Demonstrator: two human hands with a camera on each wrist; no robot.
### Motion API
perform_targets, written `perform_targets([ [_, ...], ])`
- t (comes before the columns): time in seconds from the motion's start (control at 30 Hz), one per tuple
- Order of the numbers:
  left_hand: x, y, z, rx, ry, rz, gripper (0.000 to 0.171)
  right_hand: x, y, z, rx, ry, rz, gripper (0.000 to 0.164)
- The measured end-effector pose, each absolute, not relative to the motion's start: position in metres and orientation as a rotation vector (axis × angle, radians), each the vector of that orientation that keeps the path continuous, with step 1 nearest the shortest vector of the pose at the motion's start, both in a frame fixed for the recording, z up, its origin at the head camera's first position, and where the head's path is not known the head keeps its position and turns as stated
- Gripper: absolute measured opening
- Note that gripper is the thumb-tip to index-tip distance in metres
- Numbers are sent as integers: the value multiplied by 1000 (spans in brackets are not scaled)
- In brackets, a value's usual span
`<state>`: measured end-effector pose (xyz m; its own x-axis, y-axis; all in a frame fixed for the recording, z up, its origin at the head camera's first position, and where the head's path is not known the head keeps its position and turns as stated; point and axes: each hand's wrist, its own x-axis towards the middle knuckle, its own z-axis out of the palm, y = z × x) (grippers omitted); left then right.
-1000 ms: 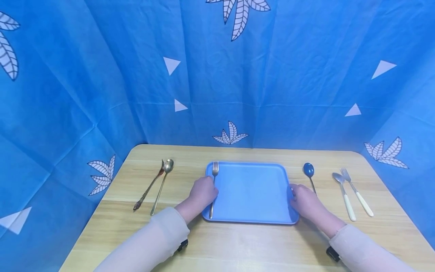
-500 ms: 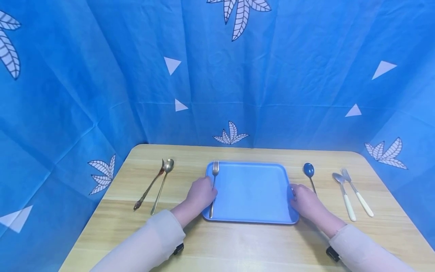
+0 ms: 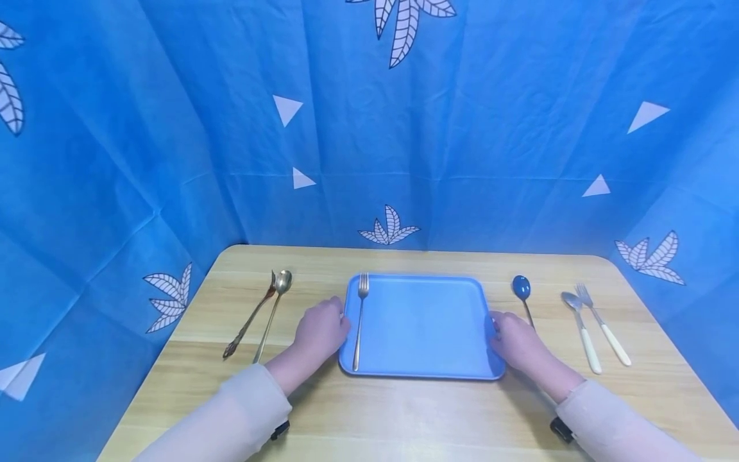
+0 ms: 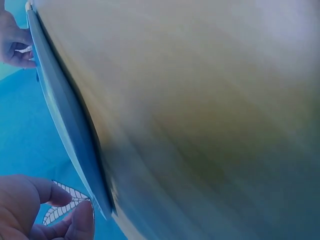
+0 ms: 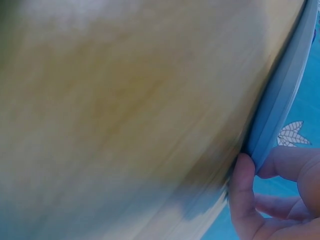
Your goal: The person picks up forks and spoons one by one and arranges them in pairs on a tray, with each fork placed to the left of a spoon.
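Observation:
A blue tray (image 3: pixel 427 327) lies on the wooden table, with a fork (image 3: pixel 359 324) lengthwise inside its left side. My left hand (image 3: pixel 319 330) is beside the tray's left edge. In the left wrist view its loosely bent fingers (image 4: pixel 52 192) hold nothing and stand a little apart from the tray rim (image 4: pixel 75 135). At the opposite side, my right hand (image 3: pixel 515 341) pinches the tray's right edge. The right wrist view shows its thumb and finger on either side of the rim (image 5: pixel 280 100).
Left on the table lie an ornate fork (image 3: pixel 248 324) and a spoon (image 3: pixel 271 317). To the right are a dark-handled spoon (image 3: pixel 522 289), partly behind my right hand, a white-handled spoon (image 3: pixel 583 333) and a white-handled fork (image 3: pixel 603 327). Blue cloth (image 3: pixel 427 128) surrounds the table.
My left hand has let go of the fork and drawn back leftward off the tray, leaving the fork lying there. The right hand keeps its hold on the tray edge.

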<state>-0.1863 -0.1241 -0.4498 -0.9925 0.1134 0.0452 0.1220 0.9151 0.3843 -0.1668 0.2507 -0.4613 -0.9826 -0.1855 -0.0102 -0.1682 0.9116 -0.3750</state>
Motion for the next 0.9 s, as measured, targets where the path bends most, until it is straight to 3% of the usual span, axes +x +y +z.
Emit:
perform_targets([
  [0.47,-193,-162,-442,-99,-3066,-470,22,-168,249,-461,-257,3016,-580,52],
  [0.9,-197,-198,-445,-61,-3035,-427,19,-166,248,-459,-254,3009,-588,50],
])
